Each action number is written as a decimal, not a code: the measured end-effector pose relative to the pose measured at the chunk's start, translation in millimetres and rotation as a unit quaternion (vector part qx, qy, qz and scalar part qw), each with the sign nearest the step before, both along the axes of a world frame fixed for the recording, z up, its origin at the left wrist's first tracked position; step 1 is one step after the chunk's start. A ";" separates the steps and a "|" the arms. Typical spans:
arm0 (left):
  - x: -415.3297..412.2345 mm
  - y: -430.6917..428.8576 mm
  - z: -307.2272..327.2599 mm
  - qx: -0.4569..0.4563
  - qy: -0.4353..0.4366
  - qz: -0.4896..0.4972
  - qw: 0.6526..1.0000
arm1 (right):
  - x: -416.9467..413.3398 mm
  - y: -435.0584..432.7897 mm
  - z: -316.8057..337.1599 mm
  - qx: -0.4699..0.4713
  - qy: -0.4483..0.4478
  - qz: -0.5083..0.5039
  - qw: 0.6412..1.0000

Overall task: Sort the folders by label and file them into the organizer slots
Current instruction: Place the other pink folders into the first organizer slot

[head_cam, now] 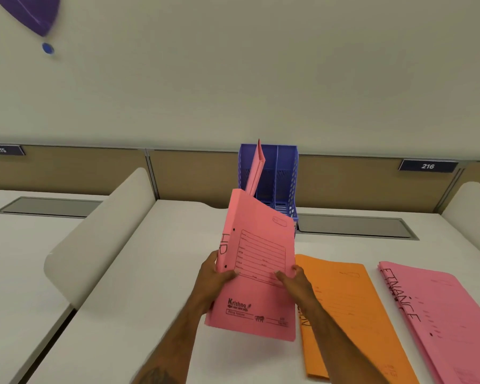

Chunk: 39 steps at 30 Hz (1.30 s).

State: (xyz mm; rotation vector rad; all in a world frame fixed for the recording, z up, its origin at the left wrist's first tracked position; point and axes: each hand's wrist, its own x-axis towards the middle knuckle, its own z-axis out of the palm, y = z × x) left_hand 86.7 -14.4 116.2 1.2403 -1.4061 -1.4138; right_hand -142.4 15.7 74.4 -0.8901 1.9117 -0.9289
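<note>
Both hands, the left hand (215, 278) and right hand (295, 281), grip a pink HR folder (257, 261) by its side edges, just in front of the blue organizer (284, 178).

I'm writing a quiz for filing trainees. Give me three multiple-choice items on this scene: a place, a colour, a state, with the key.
1. Where is the orange folder? A standing in a slot; B flat on the table; C held in the air.
2. What colour is the organizer? A blue; B green; C red.
3. What grips the HR folder? A both hands; B one hand; C nothing.
Key: 1 B, it lies beside the FINANCE folder; 2 A, its mesh walls are blue; 3 A, the left hand and right hand each hold a side of it.
</note>
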 end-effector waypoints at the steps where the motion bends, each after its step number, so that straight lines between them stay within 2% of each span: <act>1: -2.0 -2.9 8.7 -0.008 0.003 0.003 1.000 | -5.2 -5.5 10.8 -0.014 -0.001 -0.002 1.000; 6: -14.4 -23.5 46.0 -0.060 0.018 0.013 0.998 | -28.0 -32.3 68.7 -0.069 0.011 0.006 0.998; 9: -28.6 -35.6 61.4 -0.099 0.005 0.016 0.995 | -29.1 -46.3 104.0 -0.111 0.070 0.038 0.991; 12: -50.4 -47.3 72.8 -0.165 -0.037 0.014 0.986 | -16.4 -69.8 157.1 -0.167 0.146 0.061 0.973; 15: -71.7 -59.1 85.1 -0.222 -0.093 0.014 0.970 | 8.8 -92.9 215.3 -0.179 0.174 0.073 0.966; 17: -83.7 -66.9 92.4 -0.244 -0.121 0.019 0.962 | 26.6 -102.2 243.7 -0.176 0.240 0.057 0.953; 20: -100.6 -75.2 101.1 -0.259 -0.135 0.011 0.956 | 40.7 -121.6 277.1 -0.184 0.358 -0.029 0.915; 22: -110.2 -79.4 102.5 -0.270 -0.134 0.012 0.953 | 39.1 -125.3 282.6 -0.195 0.379 -0.073 0.902; 25: -120.2 -88.1 100.7 -0.293 -0.134 0.012 0.947 | 26.4 -122.2 265.0 -0.191 0.313 -0.037 0.930; 26: -122.5 -92.7 98.9 -0.301 -0.140 0.009 0.943 | 23.4 -122.6 264.1 -0.196 0.312 -0.052 0.928; 28: -126.7 -103.4 93.9 -0.313 -0.151 0.003 0.938 | 17.7 -139.8 276.4 -0.210 0.383 -0.121 0.891; 30: -132.0 -113.5 90.4 -0.321 -0.153 0.007 0.934 | 18.6 -155.7 292.7 -0.238 0.405 -0.145 0.871; 33: -143.7 -125.6 88.7 -0.333 -0.145 -0.003 0.932 | 7.9 -162.3 290.9 -0.243 0.392 -0.149 0.875; 36: -146.5 -139.7 88.9 -0.353 -0.070 -0.066 0.931 | -13.2 -167.9 269.4 -0.255 0.348 -0.092 0.897; 38: -143.4 -157.7 91.2 -0.363 -0.037 -0.052 0.930 | -18.9 -177.6 278.9 -0.258 0.396 -0.112 0.874; 39: -142.5 -169.5 94.5 -0.372 -0.052 -0.029 0.926 | -20.7 -182.0 285.9 -0.261 0.416 -0.134 0.861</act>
